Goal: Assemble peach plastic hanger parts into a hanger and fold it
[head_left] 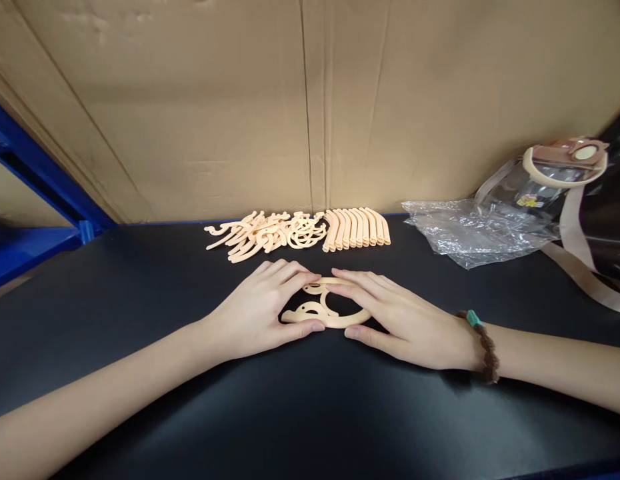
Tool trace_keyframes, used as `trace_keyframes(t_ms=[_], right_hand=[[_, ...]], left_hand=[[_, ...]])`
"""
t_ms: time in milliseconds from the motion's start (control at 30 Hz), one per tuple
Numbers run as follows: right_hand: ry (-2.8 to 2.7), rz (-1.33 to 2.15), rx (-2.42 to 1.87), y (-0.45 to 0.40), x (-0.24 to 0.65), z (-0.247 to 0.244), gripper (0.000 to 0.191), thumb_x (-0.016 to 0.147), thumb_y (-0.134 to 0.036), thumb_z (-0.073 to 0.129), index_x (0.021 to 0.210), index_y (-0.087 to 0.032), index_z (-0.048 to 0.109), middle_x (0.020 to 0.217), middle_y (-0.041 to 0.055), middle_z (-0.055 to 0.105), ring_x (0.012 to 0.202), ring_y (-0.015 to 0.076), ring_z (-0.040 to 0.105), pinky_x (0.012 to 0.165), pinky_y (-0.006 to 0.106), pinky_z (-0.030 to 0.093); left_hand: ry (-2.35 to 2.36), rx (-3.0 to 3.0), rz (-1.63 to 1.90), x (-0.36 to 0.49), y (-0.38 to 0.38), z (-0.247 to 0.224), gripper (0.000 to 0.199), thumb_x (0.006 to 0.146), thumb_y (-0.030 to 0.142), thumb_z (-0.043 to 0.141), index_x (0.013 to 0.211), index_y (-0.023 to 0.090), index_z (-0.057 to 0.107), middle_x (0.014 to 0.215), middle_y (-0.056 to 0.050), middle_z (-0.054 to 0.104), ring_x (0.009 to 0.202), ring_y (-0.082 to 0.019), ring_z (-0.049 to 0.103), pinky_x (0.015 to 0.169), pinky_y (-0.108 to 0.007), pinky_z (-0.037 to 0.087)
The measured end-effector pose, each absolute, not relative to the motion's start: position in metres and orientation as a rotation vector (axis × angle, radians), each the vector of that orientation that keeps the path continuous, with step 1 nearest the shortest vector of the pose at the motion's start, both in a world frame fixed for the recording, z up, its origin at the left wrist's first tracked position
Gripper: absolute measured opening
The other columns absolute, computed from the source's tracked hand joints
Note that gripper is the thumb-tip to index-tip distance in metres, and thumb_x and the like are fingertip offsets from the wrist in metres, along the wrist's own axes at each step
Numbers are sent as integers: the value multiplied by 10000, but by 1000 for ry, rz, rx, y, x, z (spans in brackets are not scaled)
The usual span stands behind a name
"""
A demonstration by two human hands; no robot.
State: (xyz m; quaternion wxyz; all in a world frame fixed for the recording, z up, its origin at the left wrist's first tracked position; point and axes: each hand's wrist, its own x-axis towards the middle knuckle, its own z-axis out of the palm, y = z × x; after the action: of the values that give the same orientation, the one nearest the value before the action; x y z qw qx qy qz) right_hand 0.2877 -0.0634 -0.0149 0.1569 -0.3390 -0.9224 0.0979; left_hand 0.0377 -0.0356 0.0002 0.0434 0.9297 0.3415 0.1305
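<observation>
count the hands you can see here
2: the left hand at the left side of the beige part, and the right hand at its right side, with a bracelet on that wrist. No others show.

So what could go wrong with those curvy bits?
The left hand and right hand hold the pale curved parts from both sides; an uneven squeeze might make them slip. Pieces in the loose pile overlap, so pulling one could drag others. The neat row sits beside that pile, so it might get nudged crooked.
</observation>
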Motion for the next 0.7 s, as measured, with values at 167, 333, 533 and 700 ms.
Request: trace_keyframes(t_ms=[167, 333, 533, 700], right_hand=[[-2560, 279, -1038, -62, 288, -17, 551, 984, -452, 420, 1459, -180, 362, 1506, 147, 408, 1395, 248, 365, 1112, 482, 365], [-2569, 263, -1086, -61, 289, -19, 575, 987, -483, 394, 1463, -164, 356, 1504, 146, 407, 1381, 249, 380, 1114, 476, 367], [-2602, 264, -1106, -62, 290, -18, 584, 987, -499, 377, 1448, -140, 390, 1493, 149, 416, 1372, 248, 386, 1119, 465, 360], [-2604, 263, -1098, -62, 289, -17, 560, 988, -487, 386, 1429, -143, 415, 1481, 148, 432, 1362, 247, 396, 1113, 464, 366]], left_hand=[[1153, 2827, 227, 29, -33, 15, 520, 858, 604, 557, 1200, 219, 630, 1049, -71, 656, 947, -263, 609, 816, -385, 471], [1319, 2895, 148, -5, -20, 29, 507, 794, 655, 608, 1084, 252, 713, 1066, -62, 671, 976, -288, 630, 825, -370, 477], [1649, 2754, -241, -27, -12, 51, 329, 798, 472, 691, 1058, 274, 731, 854, 7, 689, 758, -219, 659, 597, -254, 445], [1712, 2721, -223, -28, -12, 60, 250, 843, 400, 652, 1034, 262, 737, 613, 55, 575, 506, -123, 535, 471, -204, 293]])
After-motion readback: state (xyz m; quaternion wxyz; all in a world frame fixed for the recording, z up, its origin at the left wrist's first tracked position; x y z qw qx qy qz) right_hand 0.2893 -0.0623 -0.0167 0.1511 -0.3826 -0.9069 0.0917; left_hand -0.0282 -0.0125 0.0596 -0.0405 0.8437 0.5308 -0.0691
